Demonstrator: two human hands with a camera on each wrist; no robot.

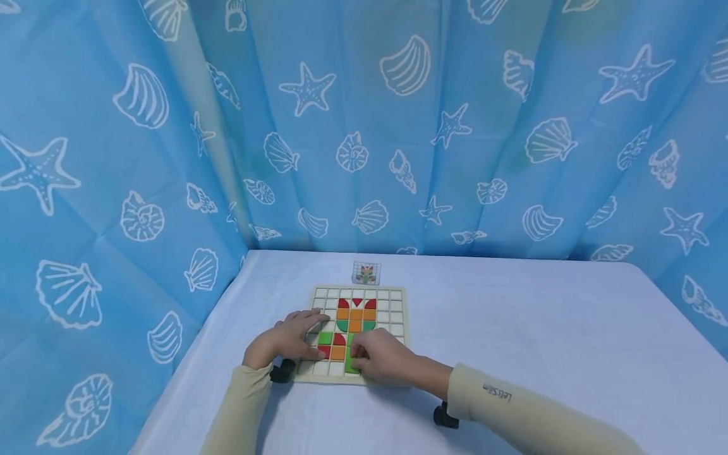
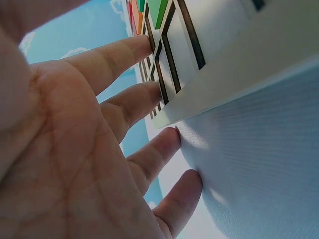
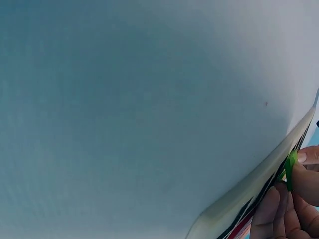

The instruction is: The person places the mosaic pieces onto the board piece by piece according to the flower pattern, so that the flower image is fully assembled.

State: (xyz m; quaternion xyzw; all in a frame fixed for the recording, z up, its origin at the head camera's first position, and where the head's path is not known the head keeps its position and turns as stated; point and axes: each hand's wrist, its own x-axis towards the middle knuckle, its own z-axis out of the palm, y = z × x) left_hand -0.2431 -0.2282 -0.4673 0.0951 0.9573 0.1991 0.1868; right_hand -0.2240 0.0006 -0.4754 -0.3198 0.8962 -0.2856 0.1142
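A square grid board (image 1: 405,316) lies on the white table, with red, orange and green tiles set in a flower-like pattern. My left hand (image 1: 290,338) rests along its left side, fingers spread. In the left wrist view, two fingers of the left hand (image 2: 99,134) touch the board's edge and two reach the cloth. My right hand (image 1: 383,359) is over the lower middle of the board. In the right wrist view, its fingertips pinch a light green tile (image 3: 291,172) at the board's surface. Further green tile surface (image 1: 351,365) shows beside the right fingers.
Behind the board stands a small pattern card (image 1: 366,273) showing a similar coloured design. White cloth (image 1: 512,316) covers the table. Blue curtains (image 1: 364,126) with shell and starfish prints hang at the back and left.
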